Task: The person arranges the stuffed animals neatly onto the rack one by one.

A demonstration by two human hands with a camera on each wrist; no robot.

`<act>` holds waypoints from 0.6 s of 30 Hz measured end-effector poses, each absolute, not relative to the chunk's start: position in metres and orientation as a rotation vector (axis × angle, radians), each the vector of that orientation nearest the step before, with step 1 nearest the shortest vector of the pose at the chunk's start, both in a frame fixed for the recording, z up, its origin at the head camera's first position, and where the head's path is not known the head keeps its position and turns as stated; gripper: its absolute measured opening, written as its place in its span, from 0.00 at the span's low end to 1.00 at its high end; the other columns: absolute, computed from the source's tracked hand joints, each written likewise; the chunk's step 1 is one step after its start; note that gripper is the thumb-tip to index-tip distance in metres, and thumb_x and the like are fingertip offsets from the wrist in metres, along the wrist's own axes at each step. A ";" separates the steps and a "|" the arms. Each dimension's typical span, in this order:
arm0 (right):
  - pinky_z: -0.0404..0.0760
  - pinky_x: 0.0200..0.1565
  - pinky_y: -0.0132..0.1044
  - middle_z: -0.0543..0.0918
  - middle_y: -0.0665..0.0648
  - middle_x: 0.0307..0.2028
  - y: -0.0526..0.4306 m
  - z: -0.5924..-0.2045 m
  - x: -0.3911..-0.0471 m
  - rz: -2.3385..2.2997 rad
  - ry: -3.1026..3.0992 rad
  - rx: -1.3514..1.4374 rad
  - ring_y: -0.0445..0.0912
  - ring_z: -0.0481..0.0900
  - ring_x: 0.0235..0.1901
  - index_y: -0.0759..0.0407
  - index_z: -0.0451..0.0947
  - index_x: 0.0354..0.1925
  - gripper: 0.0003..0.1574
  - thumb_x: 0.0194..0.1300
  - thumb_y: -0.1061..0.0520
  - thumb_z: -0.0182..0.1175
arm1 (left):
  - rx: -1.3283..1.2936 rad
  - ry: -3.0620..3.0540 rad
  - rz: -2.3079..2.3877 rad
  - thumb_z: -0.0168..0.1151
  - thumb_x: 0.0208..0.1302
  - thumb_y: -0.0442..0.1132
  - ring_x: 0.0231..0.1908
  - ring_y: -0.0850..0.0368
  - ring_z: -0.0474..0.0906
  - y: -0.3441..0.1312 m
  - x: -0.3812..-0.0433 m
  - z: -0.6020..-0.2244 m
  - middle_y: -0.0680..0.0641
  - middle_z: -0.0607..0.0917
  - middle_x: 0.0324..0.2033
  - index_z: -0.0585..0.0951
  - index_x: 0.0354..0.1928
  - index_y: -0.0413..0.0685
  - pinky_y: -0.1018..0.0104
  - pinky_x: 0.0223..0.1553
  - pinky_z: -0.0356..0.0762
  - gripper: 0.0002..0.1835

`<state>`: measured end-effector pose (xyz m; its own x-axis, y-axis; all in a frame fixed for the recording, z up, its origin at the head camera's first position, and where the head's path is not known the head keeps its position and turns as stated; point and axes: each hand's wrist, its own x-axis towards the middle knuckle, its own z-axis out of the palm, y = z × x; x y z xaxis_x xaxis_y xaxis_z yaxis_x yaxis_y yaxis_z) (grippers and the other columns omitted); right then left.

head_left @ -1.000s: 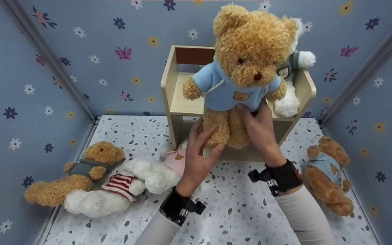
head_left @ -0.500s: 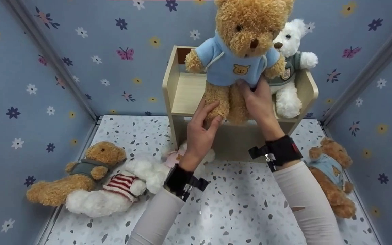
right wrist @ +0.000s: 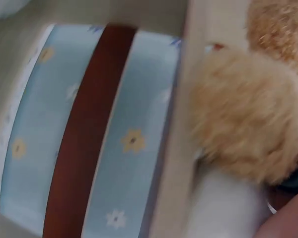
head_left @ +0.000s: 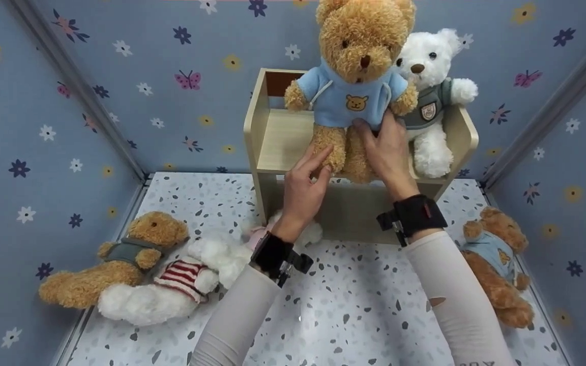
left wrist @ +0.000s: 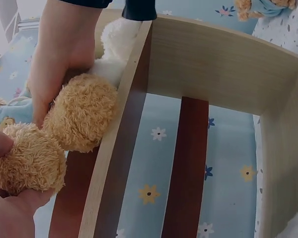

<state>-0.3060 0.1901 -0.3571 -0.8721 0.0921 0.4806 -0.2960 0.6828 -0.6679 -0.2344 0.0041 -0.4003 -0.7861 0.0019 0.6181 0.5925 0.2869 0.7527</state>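
A tan teddy bear (head_left: pixel 356 104) in a light blue hoodie faces me at the top shelf of a wooden rack (head_left: pixel 284 140). My left hand (head_left: pixel 304 193) holds one of its legs; in the left wrist view, thumb and fingers sit around the furry foot (left wrist: pixel 32 158). With my right hand (head_left: pixel 388 147) I grip the other leg just below the hoodie hem. The bear's feet overlap the shelf's front edge. Right beside it, a white teddy bear (head_left: pixel 428 114) in a grey-green top sits against the rack's right side, partly covered by the tan bear.
On the speckled floor (head_left: pixel 354 300) at left lie a brown bear (head_left: pixel 130 249) in grey-green, a white one (head_left: pixel 171 284) in stripes and a white one in pink (head_left: pixel 308 231), partly behind my left arm. Another brown bear (head_left: pixel 496 264) lies by the right wall.
Both hands have raised the tan bear from in front of the rack to shelf height, then shifted it slightly left. More of the white bear beside it shows.
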 end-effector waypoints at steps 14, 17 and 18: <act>0.68 0.51 0.60 0.81 0.72 0.40 0.205 -0.363 -0.314 0.620 -2.571 -0.024 0.66 0.74 0.46 0.69 0.80 0.43 0.36 0.72 0.34 0.61 | -0.586 -2.295 -1.351 0.61 0.72 0.27 0.65 0.38 0.76 0.019 -0.257 -0.404 0.27 0.69 0.69 0.78 0.66 0.35 0.64 0.68 0.69 0.21; 0.67 0.52 0.58 0.80 0.71 0.40 0.205 -0.363 -0.316 0.591 -2.603 -0.063 0.64 0.73 0.46 0.68 0.80 0.41 0.35 0.72 0.34 0.61 | -0.573 -2.318 -1.295 0.61 0.72 0.27 0.64 0.39 0.77 0.020 -0.261 -0.402 0.29 0.71 0.69 0.79 0.65 0.36 0.65 0.66 0.72 0.21; 0.67 0.52 0.58 0.80 0.70 0.41 0.205 -0.363 -0.316 0.591 -2.617 -0.072 0.64 0.73 0.47 0.68 0.80 0.40 0.35 0.72 0.35 0.61 | -0.567 -2.323 -1.271 0.62 0.72 0.28 0.63 0.39 0.78 0.020 -0.262 -0.402 0.30 0.72 0.69 0.80 0.64 0.37 0.65 0.65 0.73 0.20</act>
<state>-0.3160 0.2052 -0.3634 -0.8959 0.1467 0.4194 -0.0477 0.9067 -0.4191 -0.2620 0.0204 -0.4022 -0.8238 0.1457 0.5478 0.5400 0.4959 0.6801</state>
